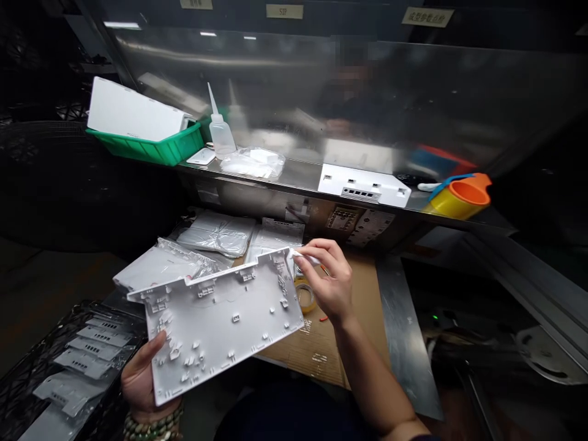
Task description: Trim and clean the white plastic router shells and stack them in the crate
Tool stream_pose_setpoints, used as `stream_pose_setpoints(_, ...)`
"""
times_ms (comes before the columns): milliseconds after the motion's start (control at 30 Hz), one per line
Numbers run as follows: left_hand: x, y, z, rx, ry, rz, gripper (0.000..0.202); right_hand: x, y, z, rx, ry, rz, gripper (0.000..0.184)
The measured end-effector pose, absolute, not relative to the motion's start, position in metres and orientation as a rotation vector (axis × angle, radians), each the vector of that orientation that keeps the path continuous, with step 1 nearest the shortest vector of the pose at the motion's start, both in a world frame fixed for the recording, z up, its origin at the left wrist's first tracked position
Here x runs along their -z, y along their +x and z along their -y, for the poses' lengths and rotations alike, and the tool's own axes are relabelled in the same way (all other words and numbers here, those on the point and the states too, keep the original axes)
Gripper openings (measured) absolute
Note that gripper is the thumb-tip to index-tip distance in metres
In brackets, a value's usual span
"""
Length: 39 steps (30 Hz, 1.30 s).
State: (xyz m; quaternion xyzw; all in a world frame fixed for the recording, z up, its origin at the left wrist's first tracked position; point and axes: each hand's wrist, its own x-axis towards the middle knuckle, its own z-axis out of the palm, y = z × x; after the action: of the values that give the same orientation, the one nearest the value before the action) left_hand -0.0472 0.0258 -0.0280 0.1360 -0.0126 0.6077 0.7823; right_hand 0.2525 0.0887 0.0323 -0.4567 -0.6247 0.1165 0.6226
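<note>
My left hand (140,376) grips the near left corner of a white plastic cover panel (220,318), held tilted with its ribbed inner side up. My right hand (328,278) is at the panel's far right corner, fingers pinched on a small white piece (305,257) that touches that corner. A roll of yellowish tape (307,295) lies on the brown cardboard (358,288) just under my right hand.
Bagged white panels (215,233) lie behind the held one. A black crate (55,361) of grey parts sits at lower left. The metal shelf (298,177) carries a green bin (151,147), a squeeze bottle (220,128), a white housing (362,184) and orange and yellow cups (462,199).
</note>
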Motion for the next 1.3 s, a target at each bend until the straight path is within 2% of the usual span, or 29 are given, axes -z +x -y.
stream_pose_setpoints(367, 0.024, -0.031, -0.019, -1.244, 0.464, -0.086, 0.057, -0.003, 0.256, -0.1, -0.298, -1.135, 1.46, 0.011)
stream_pose_setpoints(533, 0.032, -0.027, -0.014, -1.384, 0.399, -0.609, 0.073, 0.002, 0.251, -0.095, -0.304, -1.145, 1.364, 0.009)
stream_pose_setpoints(633, 0.023, -0.006, -0.014, -1.344, 0.466, -0.833, 0.08, -0.007, 0.229, -0.077, -0.366, -1.072, 1.441, 0.008)
stream_pose_setpoints(867, 0.012, 0.039, -0.016, -1.302, 0.945, -1.032, 0.055, -0.01, 0.189, -0.05, -0.436, -0.916, 1.534, 0.015)
stream_pose_setpoints(1067, 0.026, 0.04, -0.017, -1.278, 1.052, -1.029, 0.056, 0.006, 0.195, -0.055, -0.439, -0.97, 1.509, 0.017)
stream_pose_setpoints(1300, 0.037, 0.041, -0.021, -1.315, 1.2, -1.105, 0.054, 0.004, 0.194, -0.053, -0.407, -0.973, 1.544, 0.017)
